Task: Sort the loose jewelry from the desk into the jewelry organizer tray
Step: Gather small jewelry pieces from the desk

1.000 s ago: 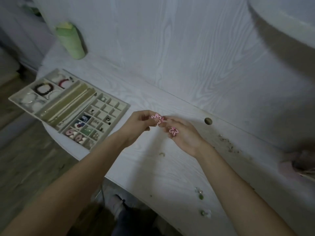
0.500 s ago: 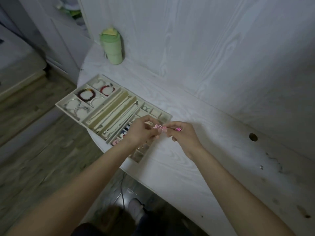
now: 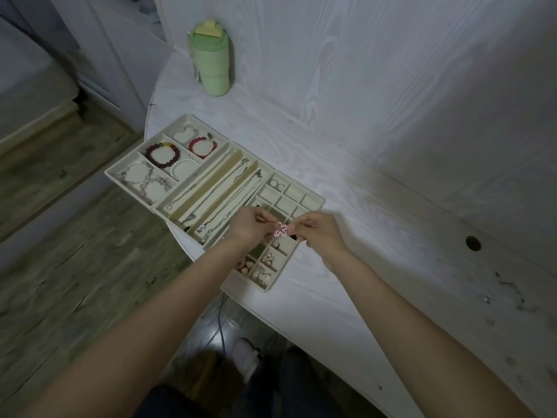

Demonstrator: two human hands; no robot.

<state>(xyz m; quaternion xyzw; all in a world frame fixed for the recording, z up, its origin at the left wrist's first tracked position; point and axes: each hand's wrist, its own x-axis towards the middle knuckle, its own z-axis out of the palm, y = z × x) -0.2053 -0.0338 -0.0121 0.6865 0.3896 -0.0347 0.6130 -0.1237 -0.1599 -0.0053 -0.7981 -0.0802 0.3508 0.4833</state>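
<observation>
A beige jewelry organizer tray [image 3: 313, 198] lies on the white desk [image 3: 361, 267] at its left end. It holds bracelets in the far-left sections, chains in the long slots and small pieces in the grid cells. Both my hands hover over the grid cells. My left hand [image 3: 248, 229] pinches a pink flower-shaped earring [image 3: 281, 229]. My right hand [image 3: 319, 233] pinches a second pink piece right beside it; most of that piece is hidden by my fingers.
A green tumbler [image 3: 212, 61] stands at the back left against the wall. A round cable hole [image 3: 473, 243] and a few tiny loose bits [image 3: 486, 299] mark the desk to the right. The desk's curved front edge runs below the tray, with wooden floor beyond.
Both hands carried the pink earrings leftward from the bare desk to above the tray's small cells. The view swung left, bringing the whole tray and tumbler toward the centre.
</observation>
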